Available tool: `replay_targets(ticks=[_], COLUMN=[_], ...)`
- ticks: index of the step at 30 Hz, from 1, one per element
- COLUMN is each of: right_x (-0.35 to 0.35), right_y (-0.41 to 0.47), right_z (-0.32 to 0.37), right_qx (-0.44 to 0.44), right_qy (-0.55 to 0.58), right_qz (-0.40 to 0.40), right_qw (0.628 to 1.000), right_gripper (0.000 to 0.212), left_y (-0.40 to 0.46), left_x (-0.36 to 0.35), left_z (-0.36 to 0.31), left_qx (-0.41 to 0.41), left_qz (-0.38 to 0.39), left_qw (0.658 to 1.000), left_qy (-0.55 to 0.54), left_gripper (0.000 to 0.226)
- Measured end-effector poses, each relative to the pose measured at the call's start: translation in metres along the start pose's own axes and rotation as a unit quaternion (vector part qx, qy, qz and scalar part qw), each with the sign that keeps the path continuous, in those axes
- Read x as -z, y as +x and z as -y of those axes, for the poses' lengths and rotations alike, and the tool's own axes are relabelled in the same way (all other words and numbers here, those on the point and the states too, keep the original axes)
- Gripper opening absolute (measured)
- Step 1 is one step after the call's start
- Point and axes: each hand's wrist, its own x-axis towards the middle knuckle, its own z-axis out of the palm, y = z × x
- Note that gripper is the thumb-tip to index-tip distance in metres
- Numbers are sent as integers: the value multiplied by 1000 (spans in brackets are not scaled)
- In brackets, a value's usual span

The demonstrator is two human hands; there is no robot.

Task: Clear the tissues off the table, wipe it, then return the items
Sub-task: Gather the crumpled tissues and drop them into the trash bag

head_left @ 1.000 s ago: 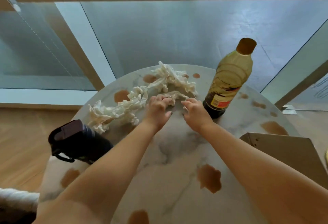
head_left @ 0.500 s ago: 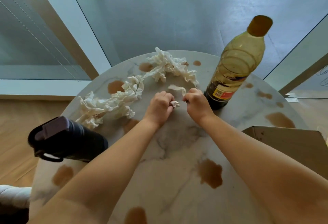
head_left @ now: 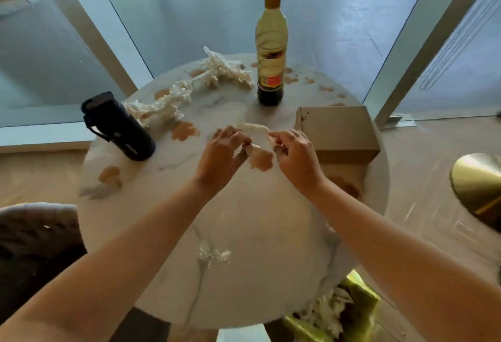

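Observation:
A round marble table (head_left: 244, 233) carries brown spill marks. My left hand (head_left: 221, 152) and my right hand (head_left: 294, 153) hold one crumpled white tissue (head_left: 256, 135) between them above the table's middle, each pinching an end. A long string of crumpled tissues (head_left: 189, 89) lies across the far left of the table. Small tissue scraps (head_left: 214, 255) lie near the front.
A tall yellow bottle (head_left: 271, 51) stands at the far side. A dark flask (head_left: 119, 124) stands at the left. A cardboard box (head_left: 339, 130) sits at the right edge. Below the front edge, a shiny yellow-green bin (head_left: 360, 301) holds tissues. A gold round object (head_left: 479, 181) is at far right.
Both hands pulled back toward me from the pile, lifting one tissue between them. The view drew back and tilted down, bringing the whole table and the bin into sight.

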Motion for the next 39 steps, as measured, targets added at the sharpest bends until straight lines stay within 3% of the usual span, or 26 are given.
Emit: replay_targets(ticks=[5, 10, 14, 19, 24, 30, 34, 39], right_x=[70, 117, 121, 94, 76, 93, 114, 128], right_y=[-123, -256, -342, -388, -383, -365, -334, -259], right_z=[-23, -60, -83, -116, -130, -117, -97, -66], right_qx=[-44, -215, -413, -532, -546, -526, -463, -302], right_qy=[-27, -31, -8, -19, -25, -6, -18, -33], right_qz=[-42, -68, -39, 46, 122, 114, 93, 62], right_qw=[998, 974, 910, 846, 829, 843, 881, 951], right_gripper=[22, 18, 20, 17, 22, 31, 28, 21], left_y=[-79, -174, -228, -239, -234, -229, -211, -165], left_x=[-29, -78, -124, -163, -188, -169, -133, -87], left_z=[-107, -208, -226, -203, -189, -190, -201, -202], left_qx=[-60, -160, -70, 100, 121, 131, 89, 60], left_qz=[46, 192, 329, 367, 432, 426, 350, 237], left_qw=[991, 951, 922, 909, 884, 885, 918, 954], left_qy=[-109, -184, -191, -168, -129, -134, -161, -172], left_gripper=[21, 19, 21, 20, 49, 42, 30, 21])
